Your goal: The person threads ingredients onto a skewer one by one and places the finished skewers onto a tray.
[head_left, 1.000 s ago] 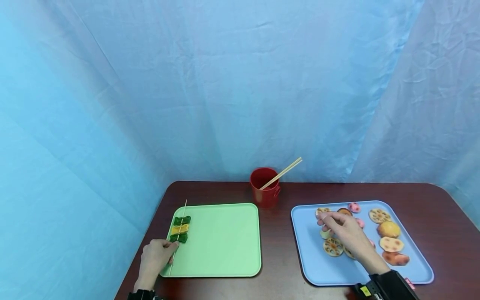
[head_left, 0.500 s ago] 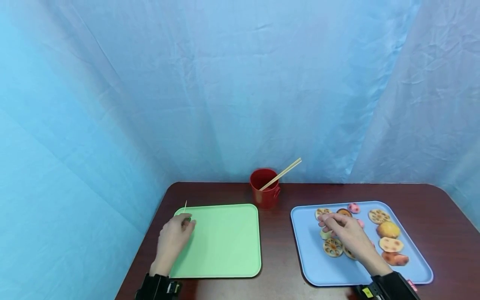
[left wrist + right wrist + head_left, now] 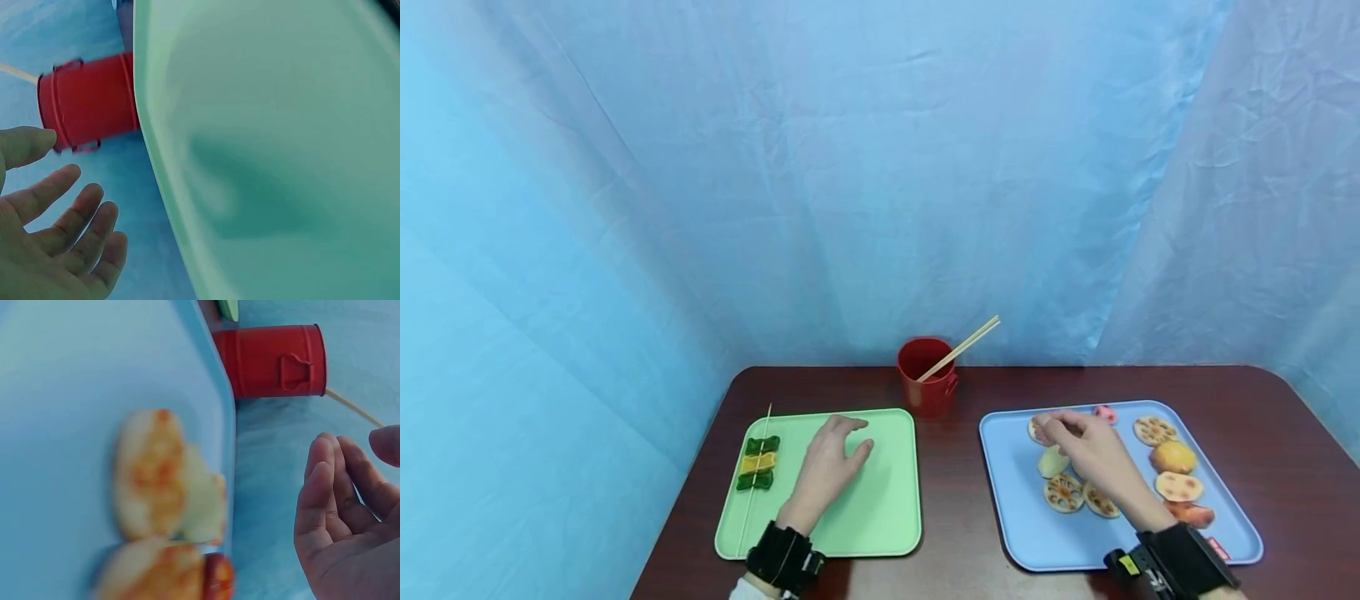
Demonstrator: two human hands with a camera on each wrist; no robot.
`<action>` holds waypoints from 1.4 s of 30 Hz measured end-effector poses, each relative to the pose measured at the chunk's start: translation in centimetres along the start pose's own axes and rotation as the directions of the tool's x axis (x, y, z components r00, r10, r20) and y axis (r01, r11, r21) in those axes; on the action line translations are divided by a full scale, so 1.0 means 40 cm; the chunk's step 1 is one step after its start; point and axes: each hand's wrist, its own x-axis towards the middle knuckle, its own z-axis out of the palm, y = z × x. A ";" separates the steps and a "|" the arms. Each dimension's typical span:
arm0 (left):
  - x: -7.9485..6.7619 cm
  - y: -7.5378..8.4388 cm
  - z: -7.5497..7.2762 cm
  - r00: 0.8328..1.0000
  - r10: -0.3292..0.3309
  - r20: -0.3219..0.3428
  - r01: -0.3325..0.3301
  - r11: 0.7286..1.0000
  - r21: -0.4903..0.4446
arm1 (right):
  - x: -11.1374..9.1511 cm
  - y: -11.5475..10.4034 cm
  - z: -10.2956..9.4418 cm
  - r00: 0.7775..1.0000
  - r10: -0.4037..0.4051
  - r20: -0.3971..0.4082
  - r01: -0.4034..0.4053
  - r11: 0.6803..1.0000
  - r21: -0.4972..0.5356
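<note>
My left hand (image 3: 826, 473) hovers over the middle of the green tray (image 3: 880, 517), thumb apart from the loosely bent fingers, holding nothing. Along that tray's left side lies a skewer (image 3: 758, 462) threaded with green pieces around a yellow one. Above the upper left part of the blue tray (image 3: 1030, 537) is my right hand (image 3: 1093, 458). Its fingers (image 3: 319, 487) are gently curved with a gap to the thumb, and nothing shows between them. Under and beside it are lotus root slices (image 3: 1063, 493) and a pale green slice (image 3: 1052, 462), partly covered by the hand.
Between the trays, at the back, stands a red bucket (image 3: 927, 379) with thin wooden sticks (image 3: 962, 346) leaning out. The blue tray's right side carries another lotus slice (image 3: 1155, 431), a yellow rounded piece (image 3: 1173, 457), a pale oval slice (image 3: 1178, 486) and a brownish piece (image 3: 1189, 513).
My left hand moved up along the skewer, then away to the right, leaving the skewer on the green tray. The right hand shifted slightly upward over the blue tray.
</note>
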 end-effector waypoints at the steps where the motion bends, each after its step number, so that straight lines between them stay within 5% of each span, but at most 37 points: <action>1: 0.001 0.007 0.011 1.000 -0.002 0.008 0.002 1.000 -0.020 | 0.007 -0.008 -0.004 0.999 -0.036 -0.007 0.036 0.999 -0.004; 10: -0.003 0.041 0.089 0.999 -0.034 0.014 0.035 0.988 -0.153 | 0.094 -0.077 -0.017 0.971 -0.218 -0.095 0.205 0.970 -0.128; 26: -0.033 0.064 0.128 0.998 -0.058 -0.038 0.047 0.969 -0.244 | 0.230 -0.171 0.010 0.931 -0.275 -0.242 0.236 0.955 -0.178; 42: -0.031 0.081 0.140 0.998 -0.063 -0.014 0.058 0.967 -0.248 | 0.222 -0.191 0.008 0.903 -0.317 -0.290 0.257 0.939 -0.227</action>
